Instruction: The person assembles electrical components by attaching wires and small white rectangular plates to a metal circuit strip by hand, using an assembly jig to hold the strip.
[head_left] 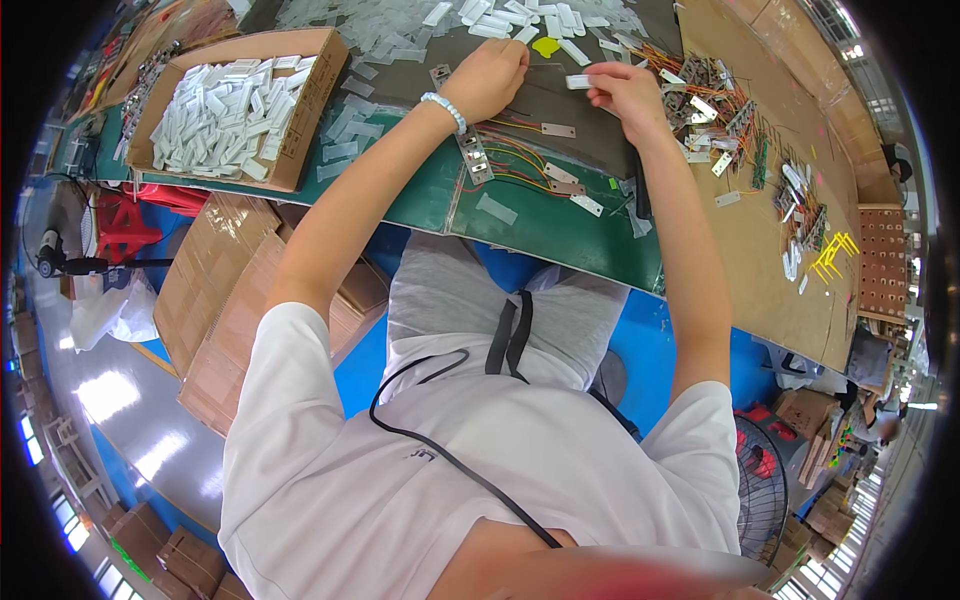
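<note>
My right hand (628,100) pinches a small white plastic piece (578,82) between thumb and fingers, above the dark work surface. Across from it, my left hand (492,78) is closed with its fingertips together, beside the loose white pieces (492,24); what they hold, if anything, is hidden. A yellow piece (545,46) lies between the hands, toward the far side. Below my left wrist are metal plates (474,156) with coloured wires. These wires run right to small flat silver plates (564,175) near the table's front edge.
A cardboard box (318,95) full of white pieces stands at the left. On the brown board (770,270) at right lie tangled wired parts (735,110). Clear plastic strips (350,125) lie beside the box. A dark-handled tool (641,190) rests by my right forearm.
</note>
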